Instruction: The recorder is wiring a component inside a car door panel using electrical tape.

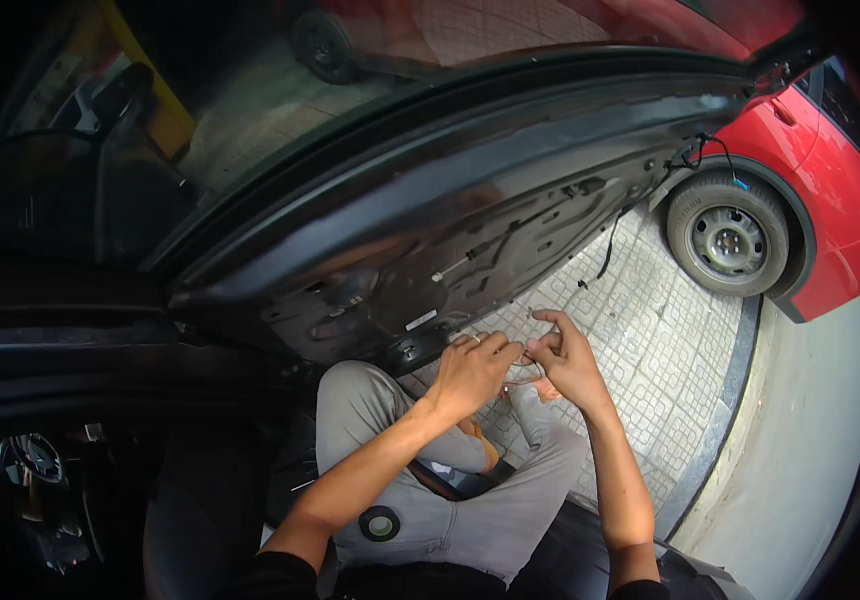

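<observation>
My left hand (474, 374) is closed, its thumb and fingertips pinched on a thin wire (523, 382) above my knees. Close beside it, my right hand (566, 368) grips the wire too, its index finger raised and bent away from the thumb. The fingertips nearly meet, and the wire's ends are too small to follow. On my left thigh lies a roll of black tape (380, 523). Just beyond my hands stands an opened car door (420, 270); its inner side shows bare dark metal and clips, with no trim panel on it.
A cable (606, 262) hangs from the door's lower edge over the paved ground (640, 400). More loose wiring (695, 150) sticks out by the door's far end. A red car (810, 190) with a wheel (728, 240) is at the right. A steering wheel (38, 456) shows at far left.
</observation>
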